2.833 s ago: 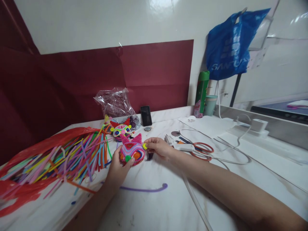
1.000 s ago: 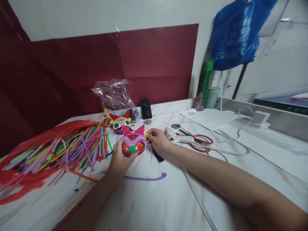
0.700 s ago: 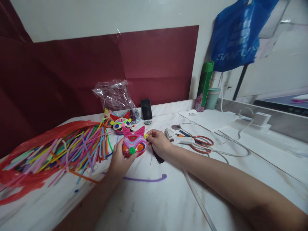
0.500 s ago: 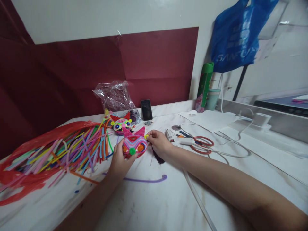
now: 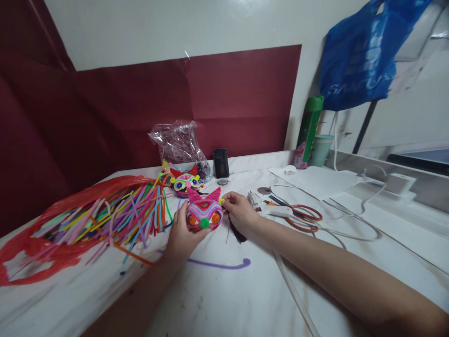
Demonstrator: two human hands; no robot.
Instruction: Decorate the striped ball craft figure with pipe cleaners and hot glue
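Left hand (image 5: 182, 234) cups the mask (image 5: 204, 214) from its left and underside, fingers curled around the edge, thumb near the green pom at the bottom. Mask is pink, two pointed ears up, orange eye coils facing the camera, held just above the table (image 5: 224, 299)

Right hand (image 5: 238, 213) is at the mask's right edge, thumb and forefinger pinched narrow on a small yellow bead (image 5: 221, 201) right beside the right ear. Bead touches or nearly touches the mask rim, can't tell which. Dark tassel (image 5: 237, 232) hangs below the right palm, whether it's gripped or just lying under is not clear

Key relation: the bead sits at the mask's upper right, so the mask lies directly left of the right fingertips, its wide axis running left-right between the two hands. Right hand is the one at the contact point, left only steadies

Around: second mask (image 5: 184, 181) behind, pipe cleaners (image 5: 115, 217) on red plastic to the left, one purple pipe cleaner (image 5: 219, 265) in front, glue gun (image 5: 271, 209) and scissors (image 5: 304, 218) to the right
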